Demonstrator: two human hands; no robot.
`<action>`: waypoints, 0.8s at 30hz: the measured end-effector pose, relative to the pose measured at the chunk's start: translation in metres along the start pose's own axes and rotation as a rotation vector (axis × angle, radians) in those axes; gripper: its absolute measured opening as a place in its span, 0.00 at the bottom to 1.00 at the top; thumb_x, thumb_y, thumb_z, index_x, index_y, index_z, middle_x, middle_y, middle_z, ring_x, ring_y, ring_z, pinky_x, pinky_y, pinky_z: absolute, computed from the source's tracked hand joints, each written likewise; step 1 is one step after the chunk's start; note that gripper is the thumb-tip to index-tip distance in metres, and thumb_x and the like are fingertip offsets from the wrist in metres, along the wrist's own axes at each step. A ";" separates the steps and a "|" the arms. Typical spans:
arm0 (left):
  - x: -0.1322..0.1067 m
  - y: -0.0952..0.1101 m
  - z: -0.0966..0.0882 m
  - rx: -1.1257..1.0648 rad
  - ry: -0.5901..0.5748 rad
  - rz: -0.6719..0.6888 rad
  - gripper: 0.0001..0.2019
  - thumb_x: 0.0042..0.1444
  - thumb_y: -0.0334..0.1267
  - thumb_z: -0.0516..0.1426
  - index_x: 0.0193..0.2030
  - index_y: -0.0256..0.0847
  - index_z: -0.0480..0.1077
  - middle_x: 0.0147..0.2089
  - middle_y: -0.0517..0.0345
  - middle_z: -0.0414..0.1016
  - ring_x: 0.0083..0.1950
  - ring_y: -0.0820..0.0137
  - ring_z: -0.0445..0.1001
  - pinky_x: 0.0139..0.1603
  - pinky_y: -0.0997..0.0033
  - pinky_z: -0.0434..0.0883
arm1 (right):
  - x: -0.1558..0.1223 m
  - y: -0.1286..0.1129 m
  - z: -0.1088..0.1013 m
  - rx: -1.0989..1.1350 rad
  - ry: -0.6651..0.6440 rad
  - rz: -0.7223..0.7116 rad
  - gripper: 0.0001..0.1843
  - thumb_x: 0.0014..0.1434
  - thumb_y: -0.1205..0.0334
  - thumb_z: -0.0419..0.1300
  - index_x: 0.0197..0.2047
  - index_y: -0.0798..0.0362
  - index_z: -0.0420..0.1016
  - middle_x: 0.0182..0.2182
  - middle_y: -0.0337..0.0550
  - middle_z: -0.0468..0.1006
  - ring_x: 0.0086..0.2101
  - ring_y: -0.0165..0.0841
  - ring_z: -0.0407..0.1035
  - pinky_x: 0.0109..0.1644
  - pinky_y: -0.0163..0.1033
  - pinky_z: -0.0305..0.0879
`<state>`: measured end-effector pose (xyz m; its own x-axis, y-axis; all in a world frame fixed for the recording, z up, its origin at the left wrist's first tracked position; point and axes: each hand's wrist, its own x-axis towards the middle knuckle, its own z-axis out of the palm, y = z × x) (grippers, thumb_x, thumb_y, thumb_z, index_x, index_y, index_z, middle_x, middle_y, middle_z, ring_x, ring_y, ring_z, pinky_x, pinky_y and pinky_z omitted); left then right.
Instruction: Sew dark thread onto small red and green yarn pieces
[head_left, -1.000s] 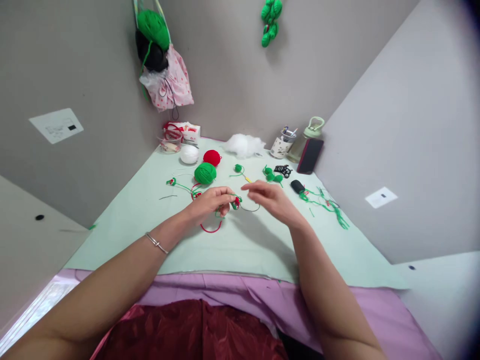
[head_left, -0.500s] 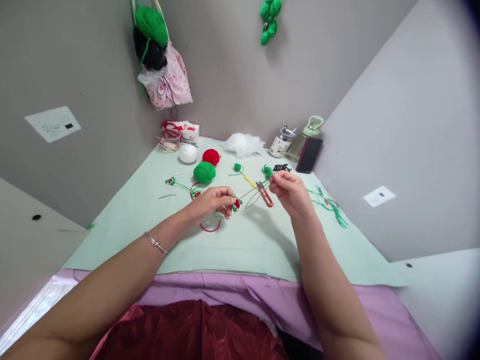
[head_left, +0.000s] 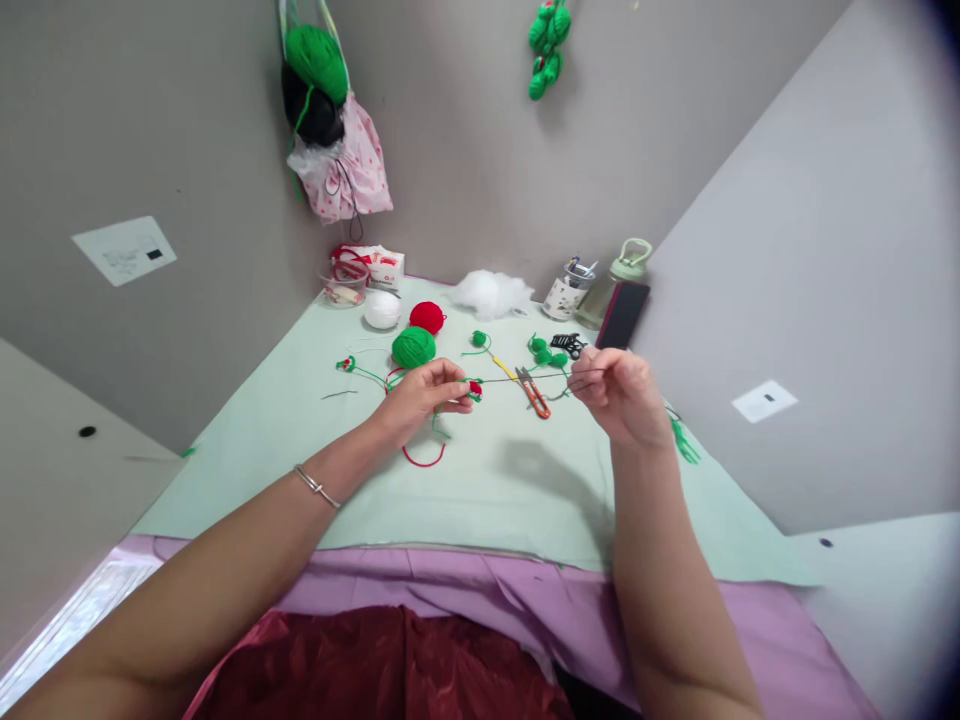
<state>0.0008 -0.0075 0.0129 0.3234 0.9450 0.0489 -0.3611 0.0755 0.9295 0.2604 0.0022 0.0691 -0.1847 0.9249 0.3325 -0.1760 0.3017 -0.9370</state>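
My left hand (head_left: pixel 426 397) pinches a small red and green crocheted piece (head_left: pixel 475 390) between thumb and fingertips. A dark thread (head_left: pixel 536 378) runs taut from that piece across to my right hand (head_left: pixel 619 392), whose fingers are closed on it. Any needle in the right fingers is too small to make out. Beneath the thread lie orange-handled thread snips (head_left: pixel 533 393) and a yellow-handled crochet hook (head_left: pixel 503 367). A loose red yarn tail (head_left: pixel 425 463) curls on the table below my left hand.
Behind my left hand sit green (head_left: pixel 413 347), red (head_left: pixel 427 318) and white yarn balls (head_left: pixel 382 310). White stuffing (head_left: pixel 492 293), a pen cup (head_left: pixel 568 292), a green bottle (head_left: pixel 613 285) and a phone (head_left: pixel 625 314) stand along the back. Small green crocheted balls (head_left: pixel 540 350) lie near a black claw clip (head_left: pixel 568 345).
My right hand has moved right, and the loose loop of dark thread is now drawn straight. My left hand, still holding the crocheted piece, has risen slightly.
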 end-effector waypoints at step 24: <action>-0.004 -0.005 0.008 -0.009 0.053 0.047 0.12 0.50 0.37 0.65 0.37 0.37 0.68 0.35 0.59 0.76 0.37 0.70 0.78 0.48 0.63 0.73 | -0.012 0.040 0.066 -0.634 -0.113 -0.058 0.14 0.59 0.49 0.63 0.33 0.52 0.76 0.30 0.42 0.74 0.29 0.31 0.65 0.34 0.38 0.61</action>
<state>0.0083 -0.0139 0.0114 0.2590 0.9631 0.0727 -0.3830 0.0333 0.9231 0.1913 -0.0122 0.0345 -0.2984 0.8832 0.3618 0.4100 0.4610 -0.7870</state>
